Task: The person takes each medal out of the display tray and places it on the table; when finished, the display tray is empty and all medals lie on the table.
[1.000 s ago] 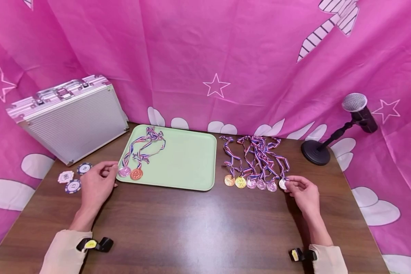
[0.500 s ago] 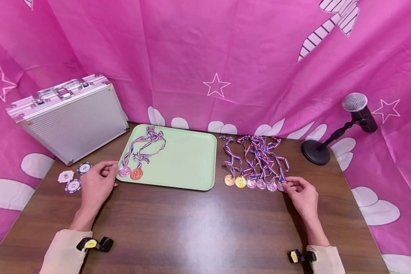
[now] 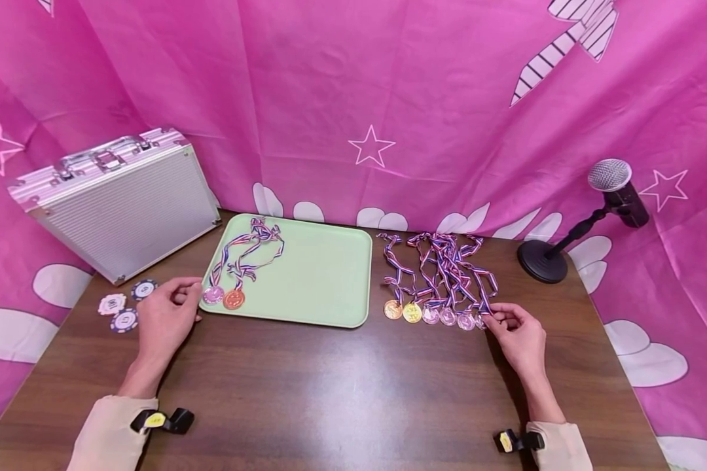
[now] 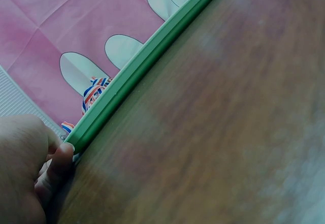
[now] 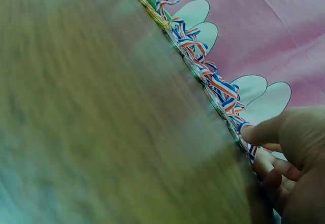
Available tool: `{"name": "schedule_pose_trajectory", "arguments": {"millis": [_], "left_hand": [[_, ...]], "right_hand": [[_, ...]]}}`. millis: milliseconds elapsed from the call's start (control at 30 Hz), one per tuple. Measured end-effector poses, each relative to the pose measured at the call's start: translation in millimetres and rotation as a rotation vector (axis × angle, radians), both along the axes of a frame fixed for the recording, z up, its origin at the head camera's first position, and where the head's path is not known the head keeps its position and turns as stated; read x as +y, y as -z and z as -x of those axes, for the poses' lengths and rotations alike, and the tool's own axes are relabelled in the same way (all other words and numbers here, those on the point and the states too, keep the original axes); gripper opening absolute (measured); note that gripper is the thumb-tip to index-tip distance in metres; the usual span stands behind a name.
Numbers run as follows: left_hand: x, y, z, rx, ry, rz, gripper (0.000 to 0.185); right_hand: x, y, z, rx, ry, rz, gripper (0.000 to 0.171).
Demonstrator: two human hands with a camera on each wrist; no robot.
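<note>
In the head view, your left hand (image 3: 167, 317) has thumb and index pinching the near-left corner of that pale green rectangular tray (image 3: 324, 281), with a pinkish round medal (image 3: 213, 295) and a coppery round medal (image 3: 234, 299) just right of those fingertips. Three round patterned poker chips (image 3: 124, 320) lie left of them, the ribbed silver briefcase (image 3: 129, 212) beyond. Your right hand (image 3: 521, 337) pinches the silvery round end medal (image 3: 480, 321) near its ribbon; five more round medals (image 3: 430, 315) line up left of those fingertips, red-white-blue striped ribbons (image 3: 448, 268) tangled away from you. Left wrist cam: your thumb's on the tray corner, rim running off past it, other fingers partly hidden. Right wrist cam: thumb and index nearly together at the ribbon, medals trailing away edge-on.
</note>
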State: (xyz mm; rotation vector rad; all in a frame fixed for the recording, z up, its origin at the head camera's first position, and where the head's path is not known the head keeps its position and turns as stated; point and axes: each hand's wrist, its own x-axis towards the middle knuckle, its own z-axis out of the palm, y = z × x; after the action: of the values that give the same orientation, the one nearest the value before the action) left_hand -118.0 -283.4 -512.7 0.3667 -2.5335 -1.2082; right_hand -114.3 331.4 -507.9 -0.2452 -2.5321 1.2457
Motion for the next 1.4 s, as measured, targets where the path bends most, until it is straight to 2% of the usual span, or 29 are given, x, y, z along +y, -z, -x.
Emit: {"name": "schedule_pose_trajectory", "arguments": {"millis": [167,300,500,667,867,1033,1400], "left_hand": [[0,0.0,-0.3,0.004,-0.001,-0.005,0.033],[0,-0.3,0.3,-0.009,-0.003,0.004,0.033],[2,0.3,1.8,-0.009,0.006,0.007,0.034],[2,0.9,2.4,0.012,0.001,0.004,0.031],[0,2.3,1.5,-0.005,-0.001,0.007,0.034],[1,1.9,1.6,0.005,-0.002,-0.001,0.033],[1,3.1,1.1,0.014,-0.008,-0.013,0.031]], "right_hand": [[1,-3.2,-2.5,-0.017,-0.024,0.002,0.026],[0,-6.7,-5.8,-0.025,-0.022,0.044,0.033],[-16,-11.9,-7.5,0.036,-0.037,0.130,0.034],[-49,-18.7,-8.2,0.091,-0.125,0.204,0.031],[-94,-24.2,-9.5,0.124,-0.248,0.222,0.024],[-131,-24.2,-9.9,0.114,-0.347,0.247,0.024],[-210,-31.5,-5.2,0.097,-0.535,0.225,0.020]]}}
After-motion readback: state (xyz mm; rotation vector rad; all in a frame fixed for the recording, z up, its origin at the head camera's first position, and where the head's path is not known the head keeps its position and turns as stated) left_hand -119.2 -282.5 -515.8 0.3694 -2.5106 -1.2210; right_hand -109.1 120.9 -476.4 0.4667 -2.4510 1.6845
